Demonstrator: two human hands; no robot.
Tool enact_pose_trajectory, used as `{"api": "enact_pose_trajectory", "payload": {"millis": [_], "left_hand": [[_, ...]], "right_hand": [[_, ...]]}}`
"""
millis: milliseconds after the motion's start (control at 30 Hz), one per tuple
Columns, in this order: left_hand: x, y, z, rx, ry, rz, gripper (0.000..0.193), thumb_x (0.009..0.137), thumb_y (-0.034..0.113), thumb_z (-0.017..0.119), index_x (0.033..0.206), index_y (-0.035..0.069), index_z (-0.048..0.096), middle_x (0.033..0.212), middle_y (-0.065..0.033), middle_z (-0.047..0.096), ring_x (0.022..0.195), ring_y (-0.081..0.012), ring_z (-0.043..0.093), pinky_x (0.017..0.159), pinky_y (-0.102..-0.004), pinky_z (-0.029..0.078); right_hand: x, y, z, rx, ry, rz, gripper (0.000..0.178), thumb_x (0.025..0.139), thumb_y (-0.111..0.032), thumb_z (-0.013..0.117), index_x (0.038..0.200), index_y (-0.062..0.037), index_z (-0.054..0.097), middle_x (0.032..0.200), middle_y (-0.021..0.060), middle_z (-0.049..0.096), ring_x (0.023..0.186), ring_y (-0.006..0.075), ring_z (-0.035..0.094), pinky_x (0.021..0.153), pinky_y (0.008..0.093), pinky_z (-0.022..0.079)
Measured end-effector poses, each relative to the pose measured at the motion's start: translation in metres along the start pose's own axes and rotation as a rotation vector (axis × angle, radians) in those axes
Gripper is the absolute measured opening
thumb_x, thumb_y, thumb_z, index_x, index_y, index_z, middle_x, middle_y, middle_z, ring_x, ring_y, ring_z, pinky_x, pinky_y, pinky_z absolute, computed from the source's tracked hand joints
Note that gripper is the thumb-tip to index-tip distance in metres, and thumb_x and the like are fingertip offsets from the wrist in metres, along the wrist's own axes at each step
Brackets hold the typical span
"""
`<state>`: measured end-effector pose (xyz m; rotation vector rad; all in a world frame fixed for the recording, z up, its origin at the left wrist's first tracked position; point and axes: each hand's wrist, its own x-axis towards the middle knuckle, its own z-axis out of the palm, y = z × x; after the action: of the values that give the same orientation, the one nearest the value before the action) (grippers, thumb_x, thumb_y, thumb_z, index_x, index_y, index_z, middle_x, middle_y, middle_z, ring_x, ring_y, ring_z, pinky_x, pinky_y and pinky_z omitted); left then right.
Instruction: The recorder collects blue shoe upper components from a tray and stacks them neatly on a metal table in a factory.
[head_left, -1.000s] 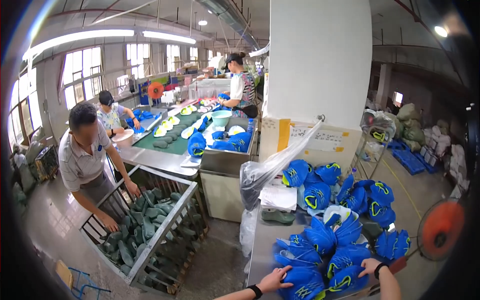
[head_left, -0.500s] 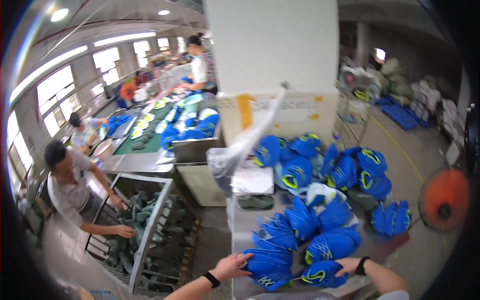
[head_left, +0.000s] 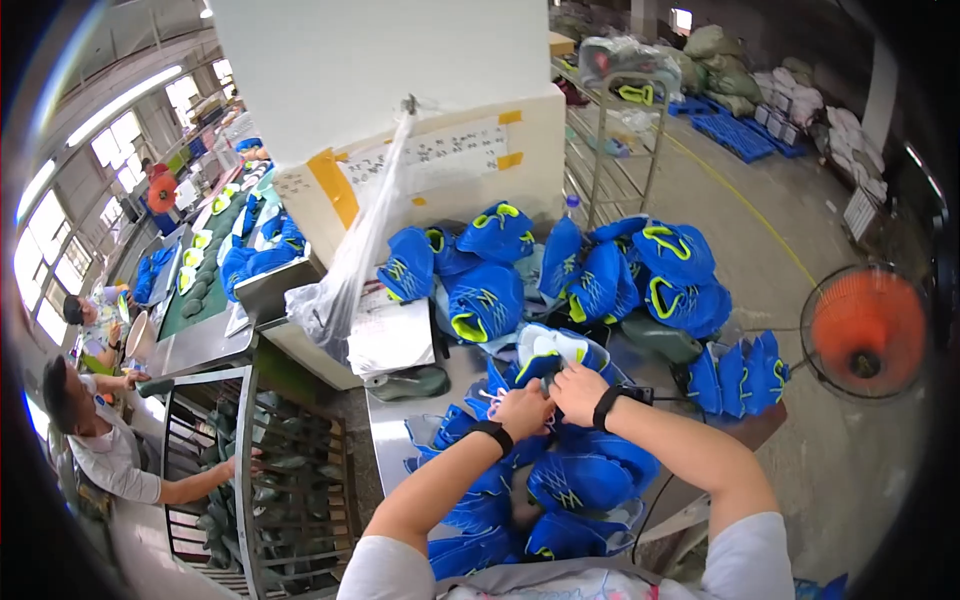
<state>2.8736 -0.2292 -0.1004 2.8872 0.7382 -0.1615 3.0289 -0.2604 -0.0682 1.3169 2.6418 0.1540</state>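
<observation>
Blue-and-pale shoe upper (head_left: 541, 368), yellow-green edging, just beyond left hand (head_left: 523, 410), right hand (head_left: 579, 394); fingers bent, whether gripping cannot tell.

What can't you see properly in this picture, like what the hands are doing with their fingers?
In the head view:
- What the left hand and right hand may be pinching: the hands themselves hide it.
- Parts of some blue uppers: the left forearm covers them.
- The rest of the blue piece, lower right: cut off by the bottom edge.
- What's inside the far sacks: their cloth hides it.
</observation>
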Motion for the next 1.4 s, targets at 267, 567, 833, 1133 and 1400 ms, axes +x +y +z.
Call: {"api": "enact_pose_trajectory", "payload": {"millis": [267,567,833,1133,1400], "left_hand": [[-0.088,-0.016,-0.024,-0.003,0.158,-0.252,0.021,0.075,0.036,0.059,0.084,0.017,0.061,0.087,-0.0048,0.053,0.087,-0.0215,0.052,0.059,-0.0339,0.049],[-0.056,-0.020,-0.012,0.246,-0.031,-0.111,0.035,0.078,0.048,0.052,0.071,0.015,0.063,0.056,-0.0053,0.058,0.053,-0.0205,0.060,0.045,-0.0338,0.042],[-0.042,-0.044,0.022,-0.098,0.139,-0.224,0.019,0.073,0.037,0.058,0.073,0.019,0.064,0.069,-0.0019,0.059,0.073,-0.0223,0.058,0.056,-0.0381,0.045],[-0.050,-0.041,0.027,-0.243,0.330,-0.277,0.009,0.071,0.025,0.056,0.066,0.021,0.063,0.068,-0.0010,0.057,0.071,-0.0220,0.054,0.057,-0.0349,0.043],[-0.044,-0.045,0.045,-0.239,0.332,-0.263,0.009,0.068,0.028,0.062,0.072,0.020,0.063,0.068,-0.0003,0.058,0.074,-0.0212,0.056,0.059,-0.0361,0.043]], "right_hand": [[-0.094,0.038,0.045,0.262,0.149,0.139,0.016,0.072,-0.015,0.061,0.085,-0.0058,0.058,0.085,0.0129,0.056,0.083,0.0288,0.057,0.071,0.0399,0.046],[-0.029,0.039,0.008,0.599,-0.066,0.585,0.079,0.077,-0.039,0.057,0.134,-0.0076,0.012,0.084,0.0259,0.060,0.081,0.0394,0.059,0.072,0.0465,0.045],[0.021,0.048,0.053,1.384,0.226,0.633,0.030,0.081,-0.033,0.054,0.082,-0.0050,0.066,0.074,0.0146,0.063,0.074,0.0310,0.060,0.067,0.0370,0.046],[0.047,-0.015,0.011,0.503,-0.239,0.346,0.023,0.068,-0.036,0.065,0.090,-0.0288,0.069,0.136,0.0103,0.027,0.124,0.0407,0.019,0.093,0.0594,0.023],[0.036,0.010,0.038,1.072,0.472,0.459,0.009,0.064,-0.009,0.066,0.062,-0.0024,0.060,0.105,0.0132,0.051,0.093,0.0255,0.051,0.083,0.0312,0.040]]}}
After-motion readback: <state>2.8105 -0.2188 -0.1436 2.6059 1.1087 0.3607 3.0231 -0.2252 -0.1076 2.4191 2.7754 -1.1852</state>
